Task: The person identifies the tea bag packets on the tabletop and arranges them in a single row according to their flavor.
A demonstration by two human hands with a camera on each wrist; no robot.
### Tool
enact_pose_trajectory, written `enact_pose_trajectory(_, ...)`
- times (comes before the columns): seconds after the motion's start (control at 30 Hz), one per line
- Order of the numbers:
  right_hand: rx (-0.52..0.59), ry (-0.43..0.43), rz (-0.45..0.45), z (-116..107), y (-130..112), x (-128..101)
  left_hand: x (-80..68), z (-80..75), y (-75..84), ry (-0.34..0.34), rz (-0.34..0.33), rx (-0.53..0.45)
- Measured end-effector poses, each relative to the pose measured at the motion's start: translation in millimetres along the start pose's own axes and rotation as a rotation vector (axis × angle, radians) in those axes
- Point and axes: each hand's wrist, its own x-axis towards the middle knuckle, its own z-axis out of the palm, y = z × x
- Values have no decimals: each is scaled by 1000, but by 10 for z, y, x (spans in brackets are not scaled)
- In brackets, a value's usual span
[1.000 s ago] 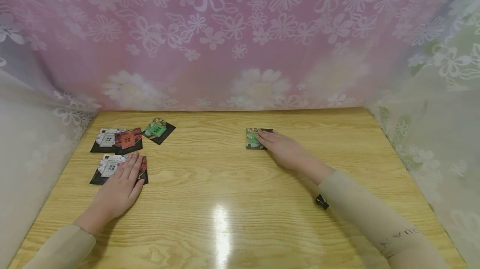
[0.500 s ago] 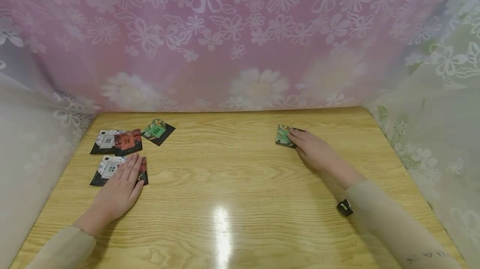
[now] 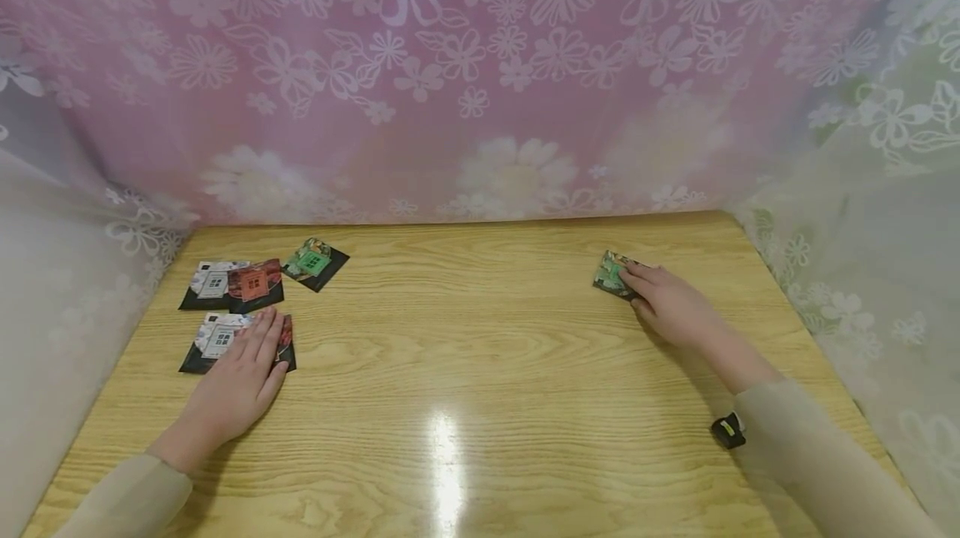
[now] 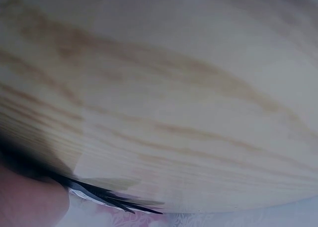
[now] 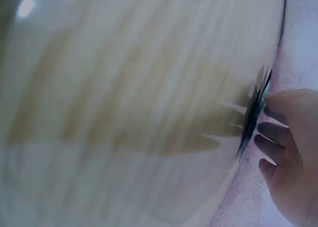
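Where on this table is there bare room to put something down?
The broad middle of the wooden table is bare, from the left hand across to the right hand, and down to the near edge. It is crowded at far left, where four packets lie. The right hand's fingers press one green packet at far right.

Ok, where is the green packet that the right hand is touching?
In the head view the green packet lies flat on the table, far right, near the back edge, under the right hand fingertips and well apart from the packets at the left.
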Motion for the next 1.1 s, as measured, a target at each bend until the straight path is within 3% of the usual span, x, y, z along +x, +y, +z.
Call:
enact_pose_trajectory(0.23,-71,70,-117,-17,100,56,2,10,-5,-1,-1,-4)
enact_pose_trajectory(0.4,-113,74,-191,22,165,92,8,14,2,-14,-7,-7)
enact_pose_trajectory(0.63,-104,-3,-169,77,198,99,3,26,-1,17,7,11)
enact_pose_trajectory(0.9,-59,14,-200,120,206,111,-6,20,-11,19,11,6)
enact_pose_trajectory(1.1,-36,-23,-201,106,183,114,-1,7,2,18,8,4)
